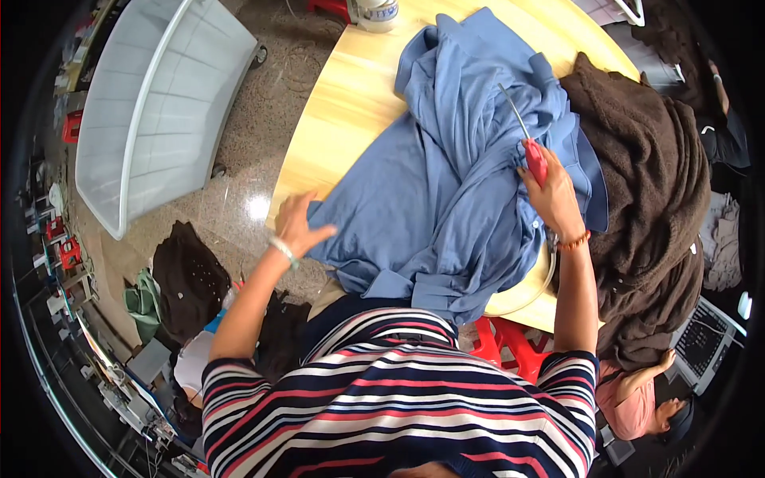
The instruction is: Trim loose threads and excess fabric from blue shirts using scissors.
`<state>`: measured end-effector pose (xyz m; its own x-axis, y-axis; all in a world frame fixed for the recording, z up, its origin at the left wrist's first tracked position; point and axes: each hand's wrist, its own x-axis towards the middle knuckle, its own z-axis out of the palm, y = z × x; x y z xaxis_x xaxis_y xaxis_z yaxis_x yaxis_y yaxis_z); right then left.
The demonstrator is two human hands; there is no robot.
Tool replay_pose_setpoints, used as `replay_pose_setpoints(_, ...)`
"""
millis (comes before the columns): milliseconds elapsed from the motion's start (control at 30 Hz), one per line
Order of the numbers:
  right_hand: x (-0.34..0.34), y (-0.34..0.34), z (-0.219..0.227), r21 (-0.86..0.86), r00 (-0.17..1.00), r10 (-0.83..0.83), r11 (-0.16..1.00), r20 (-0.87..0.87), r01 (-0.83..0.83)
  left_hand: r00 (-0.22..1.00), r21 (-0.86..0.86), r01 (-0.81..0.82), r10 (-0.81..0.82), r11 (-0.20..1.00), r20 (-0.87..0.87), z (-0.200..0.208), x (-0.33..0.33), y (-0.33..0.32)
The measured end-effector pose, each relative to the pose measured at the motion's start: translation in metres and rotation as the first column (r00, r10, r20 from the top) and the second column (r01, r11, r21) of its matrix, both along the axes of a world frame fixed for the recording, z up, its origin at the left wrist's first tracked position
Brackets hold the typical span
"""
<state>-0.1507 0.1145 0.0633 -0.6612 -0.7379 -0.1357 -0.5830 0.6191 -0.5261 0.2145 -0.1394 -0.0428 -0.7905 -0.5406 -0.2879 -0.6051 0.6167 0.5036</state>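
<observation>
A blue long-sleeved collared shirt (398, 183) lies crumpled across the pale wooden table (319, 135). My right hand (555, 199) is closed around a red-handled tool with a thin metal shaft (535, 163). Its shaft points away from me over the shirt's folds; I cannot tell the tool's exact kind. At the shirt's left edge is my left hand (296, 229), with thumb and fingers apart and nothing gripped. A pale hose or cord (545, 280) curves below my right wrist; where it attaches is hidden.
Dark brown fabric (637, 167) is heaped on the table's right side. A white container (374, 13) stands at the far edge. Left of the table is a wheeled grey-white cart (167, 103). Red stools (510, 346) are under the near edge. Another person (637, 402) works at lower right.
</observation>
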Motion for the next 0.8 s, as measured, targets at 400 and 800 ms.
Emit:
replay_pose_setpoints(400, 0.064, 0.051, 0.006, -0.073, 0.984, -0.172, 0.982, 0.042, 0.175, 0.987, 0.042, 0.039, -0.045, 0.998, 0.153, -0.006, 0.026, -0.018)
replay_pose_setpoints(800, 0.105, 0.207, -0.049, -0.069, 0.778, -0.625, 0.775, 0.055, 0.628, 0.606, 0.448, 0.772, -0.734, 0.450, -0.307, 0.058, -0.050, 0.116)
